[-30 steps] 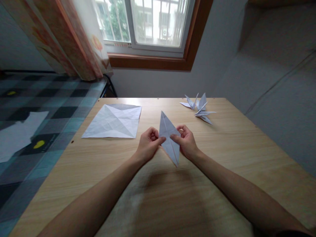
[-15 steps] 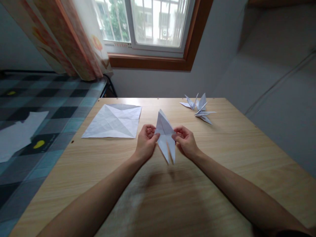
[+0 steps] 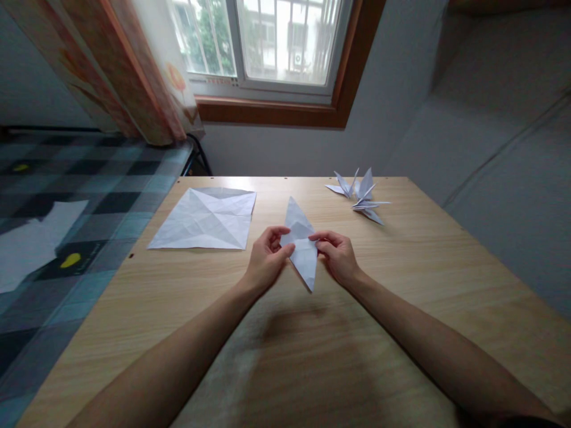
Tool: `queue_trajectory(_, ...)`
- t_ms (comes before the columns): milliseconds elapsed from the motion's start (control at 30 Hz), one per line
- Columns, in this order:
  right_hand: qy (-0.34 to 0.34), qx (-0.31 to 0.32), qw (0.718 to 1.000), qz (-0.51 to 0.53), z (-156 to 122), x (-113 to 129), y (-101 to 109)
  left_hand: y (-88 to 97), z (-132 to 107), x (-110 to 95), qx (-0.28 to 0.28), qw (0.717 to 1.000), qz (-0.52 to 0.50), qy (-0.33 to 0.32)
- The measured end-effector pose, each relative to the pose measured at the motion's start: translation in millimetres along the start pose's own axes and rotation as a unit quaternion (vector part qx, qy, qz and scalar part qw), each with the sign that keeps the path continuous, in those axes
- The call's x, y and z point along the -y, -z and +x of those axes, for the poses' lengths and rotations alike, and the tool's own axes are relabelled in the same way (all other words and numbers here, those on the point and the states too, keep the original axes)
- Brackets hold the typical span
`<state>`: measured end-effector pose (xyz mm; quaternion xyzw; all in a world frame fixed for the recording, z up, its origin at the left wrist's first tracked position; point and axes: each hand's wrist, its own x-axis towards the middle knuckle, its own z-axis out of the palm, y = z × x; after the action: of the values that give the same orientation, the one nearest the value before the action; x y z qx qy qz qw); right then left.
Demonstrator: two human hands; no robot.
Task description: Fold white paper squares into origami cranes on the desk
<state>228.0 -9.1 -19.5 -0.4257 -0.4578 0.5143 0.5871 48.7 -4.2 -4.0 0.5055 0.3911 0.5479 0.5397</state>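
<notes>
A white sheet of paper folded into a long diamond point(image 3: 304, 255) is held above the middle of the table, one point away from me and one toward me. My left hand point(image 3: 266, 252) pinches its left corner between thumb and fingers. On the opposite corner, my right hand point(image 3: 338, 252) is closed, with fingertips resting on the paper's upper face. A crease runs across the diamond's middle between the hands. The undersides of the paper and some fingertips are hidden.
A creased, unfolded white sheet point(image 3: 209, 220) lies at the table's back left. Folded paper cranes point(image 3: 363, 196) sit at the back right. Beyond the wooden table's point(image 3: 178, 356) left edge is a checkered bed point(image 3: 134, 172) with white paper point(image 3: 35, 244) on it.
The near end of the folded paper showed two separate points; now a single wide point shows there. My fingers have shifted on the side corners.
</notes>
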Motion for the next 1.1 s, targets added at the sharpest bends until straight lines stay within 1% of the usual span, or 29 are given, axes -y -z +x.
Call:
queue_trajectory(67, 0.006, -0.013, 1.0, -0.007, -0.7, 1.4, -1.9, -2.8, -0.7, -1.4, 0.004, 1.0, -0.019, -0.003)
queue_trajectory(100, 0.014, -0.019, 1.0, -0.008, -0.9, 2.4, -2.9, -3.7, -0.8, -1.6, 0.016, 1.0, -0.02, 0.001)
queue_trajectory(200, 0.043, -0.032, 0.999, -0.008, -1.0, 5.8, -5.0, -4.6, -1.4, 0.5, 0.058, 0.997, 0.044, 0.009)
queue_trajectory(233, 0.051, -0.031, 0.998, -0.009, -0.9, 6.7, -5.4, -4.5, -1.9, 2.0, 0.053, 0.996, 0.069, -0.002)
queue_trajectory(267, 0.056, -0.027, 0.998, -0.01, -0.8, 7.2, -5.7, -4.2, -2.5, 3.6, 0.035, 0.995, 0.092, -0.022)
queue_trajectory(333, 0.057, -0.014, 0.998, -0.012, -0.6, 7.2, -5.9, -3.1, -3.9, 6.5, -0.02, 0.987, 0.135, -0.085)
queue_trajectory(367, 0.056, -0.008, 0.998, -0.012, -0.7, 6.9, -6.0, -2.4, -4.5, 7.4, -0.033, 0.98, 0.16, -0.116)
queue_trajectory(433, 0.054, -0.004, 0.998, -0.008, -1.0, 6.0, -6.1, -0.7, -5.0, 7.3, -0.019, 0.964, 0.214, -0.154)
queue_trajectory(500, 0.057, -0.012, 0.998, -0.002, -1.5, 5.7, -6.1, 0.9, -4.5, 4.8, 0.004, 0.955, 0.249, -0.16)
queue_trajectory(533, 0.059, -0.019, 0.998, -0.002, -1.8, 6.1, -6.1, 1.4, -4.1, 2.9, 0.007, 0.953, 0.26, -0.155)
queue_trajectory(633, 0.065, -0.041, 0.997, -0.014, -3.0, 8.7, -6.5, 1.7, -3.3, -2.7, -0.012, 0.949, 0.282, -0.143)
queue_trajectory(667, 0.068, -0.046, 0.996, -0.019, -3.5, 9.8, -6.8, 1.5, -3.4, -3.8, -0.01, 0.95, 0.279, -0.14)
queue_trajectory(733, 0.072, -0.05, 0.996, -0.027, -4.7, 11.7, -7.9, 0.7, -4.2, -4.3, 0.016, 0.965, 0.234, -0.12)
queue_trajectory(800, 0.075, -0.047, 0.996, -0.028, -6.1, 12.3, -9.1, -0.3, -5.4, -2.9, 0.053, 0.983, 0.164, -0.067)
queue_trajectory(833, 0.076, -0.043, 0.996, -0.026, -6.8, 12.0, -9.5, -0.8, -6.0, -2.0, 0.062, 0.988, 0.136, -0.04)
queue_trajectory(900, 0.074, -0.025, 0.997, -0.019, -7.8, 10.4, -9.4, -1.6, -6.5, -0.9, 0.051, 0.993, 0.105, -0.014)
queue_trajectory(1000, 0.049, 0.02, 0.999, -0.005, -8.6, 7.0, -7.3, -2.5, -5.0, -1.6, 0.008, 0.997, 0.074, -0.025)
queue_trajectory(1100, 0.013, 0.076, 0.997, -0.02, -9.0, 5.6, -4.8, -2.5, -1.5, -2.9, -0.021, 0.999, 0.031, -0.024)
